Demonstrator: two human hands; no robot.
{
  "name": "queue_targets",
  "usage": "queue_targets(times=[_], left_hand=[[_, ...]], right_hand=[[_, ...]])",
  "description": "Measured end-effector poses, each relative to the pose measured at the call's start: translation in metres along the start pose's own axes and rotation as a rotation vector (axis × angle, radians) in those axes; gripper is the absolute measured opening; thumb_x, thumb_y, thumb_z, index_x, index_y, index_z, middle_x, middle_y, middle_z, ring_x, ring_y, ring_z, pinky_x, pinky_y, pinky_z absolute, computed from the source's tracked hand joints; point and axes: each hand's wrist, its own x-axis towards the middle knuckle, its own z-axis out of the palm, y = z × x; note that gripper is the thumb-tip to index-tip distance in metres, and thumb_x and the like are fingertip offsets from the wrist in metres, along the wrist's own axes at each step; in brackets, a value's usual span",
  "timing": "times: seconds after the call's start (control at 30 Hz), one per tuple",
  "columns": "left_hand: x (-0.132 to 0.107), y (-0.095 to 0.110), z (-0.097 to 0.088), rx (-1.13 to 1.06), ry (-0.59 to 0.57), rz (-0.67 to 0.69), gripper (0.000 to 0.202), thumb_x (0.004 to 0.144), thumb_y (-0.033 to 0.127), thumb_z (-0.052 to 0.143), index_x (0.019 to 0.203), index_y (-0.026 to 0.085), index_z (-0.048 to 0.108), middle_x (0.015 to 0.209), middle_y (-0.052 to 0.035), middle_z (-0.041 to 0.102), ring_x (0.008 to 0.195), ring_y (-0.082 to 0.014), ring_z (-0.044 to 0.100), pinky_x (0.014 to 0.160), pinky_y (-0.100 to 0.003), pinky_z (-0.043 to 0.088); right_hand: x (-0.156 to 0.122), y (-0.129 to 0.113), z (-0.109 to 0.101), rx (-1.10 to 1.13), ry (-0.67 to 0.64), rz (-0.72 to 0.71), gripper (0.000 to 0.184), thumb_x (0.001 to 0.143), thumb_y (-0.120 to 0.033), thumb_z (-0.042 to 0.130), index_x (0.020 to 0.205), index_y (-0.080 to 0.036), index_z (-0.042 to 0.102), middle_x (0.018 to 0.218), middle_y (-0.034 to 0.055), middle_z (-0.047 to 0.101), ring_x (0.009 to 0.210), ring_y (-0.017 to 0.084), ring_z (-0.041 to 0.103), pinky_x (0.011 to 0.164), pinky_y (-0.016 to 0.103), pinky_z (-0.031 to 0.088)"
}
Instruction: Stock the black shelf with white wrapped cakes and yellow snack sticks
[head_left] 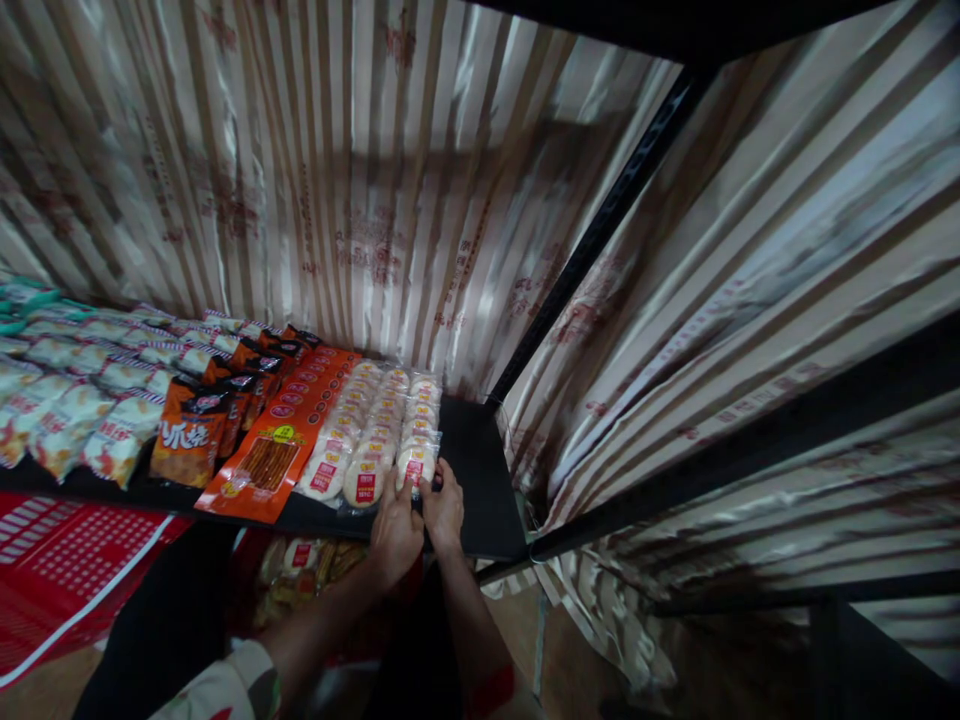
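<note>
The front packet (415, 466) of the rightmost row (424, 408) lies near the shelf's (484, 470) front edge, straight ahead of the left hand (398, 515) and right hand (441, 492), which seem to pinch its near end from either side (neither is nearer; both touch it). The row's long axis runs away from the person, toward the striped curtain (360, 190).
</note>
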Motion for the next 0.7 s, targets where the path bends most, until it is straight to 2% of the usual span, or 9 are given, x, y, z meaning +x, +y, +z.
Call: queue_targets(times=[0.27,0.4,0.5,0.6,0.7], left_hand=[[0.003,-0.005,0.006,0.065,-0.044,0.062,0.057,0.077,0.007,0.039,0.134,0.002,0.041,0.145,-0.0151,0.034,0.136,-0.0215,0.027,0.114,-0.027,0.019],[0.0,-0.005,0.008,0.044,-0.021,0.074,0.055,0.077,0.005,0.038,0.132,0.004,0.045,0.146,-0.0139,0.033,0.136,-0.0214,0.026,0.113,-0.028,0.021],[-0.004,-0.006,0.007,-0.002,0.01,0.071,0.051,0.076,0.004,0.039,0.125,0.008,0.052,0.143,-0.0125,0.038,0.134,-0.0207,0.032,0.111,-0.029,0.026],[-0.009,-0.011,0.006,-0.061,0.049,0.109,0.045,0.075,0.004,0.039,0.114,0.013,0.058,0.129,-0.0102,0.052,0.123,-0.0184,0.044,0.106,-0.029,0.033],[-0.017,-0.022,0.007,-0.141,0.073,0.17,0.038,0.074,0.004,0.036,0.101,0.015,0.062,0.106,-0.0079,0.062,0.105,-0.0165,0.055,0.097,-0.028,0.041]], right_hand=[[-0.002,0.0,-0.001,-0.069,-0.016,-0.057,0.05,0.079,-0.03,0.045,0.124,-0.012,0.055,0.114,0.011,0.064,0.107,0.024,0.053,0.091,0.033,0.041],[-0.001,0.004,0.001,-0.006,-0.034,-0.034,0.054,0.077,-0.032,0.047,0.127,-0.011,0.052,0.112,0.0123,0.063,0.104,0.024,0.054,0.086,0.033,0.045],[-0.004,0.006,0.003,0.066,0.022,-0.035,0.054,0.078,-0.034,0.046,0.126,-0.009,0.051,0.119,0.0152,0.059,0.106,0.024,0.053,0.084,0.033,0.046],[-0.014,0.002,0.002,0.111,0.111,-0.072,0.047,0.08,-0.034,0.043,0.12,-0.012,0.053,0.123,0.0142,0.056,0.11,0.024,0.05,0.09,0.037,0.043],[-0.029,-0.005,0.0,0.181,0.15,-0.073,0.04,0.082,-0.034,0.041,0.114,-0.014,0.055,0.118,0.0133,0.058,0.103,0.022,0.053,0.087,0.034,0.045]])
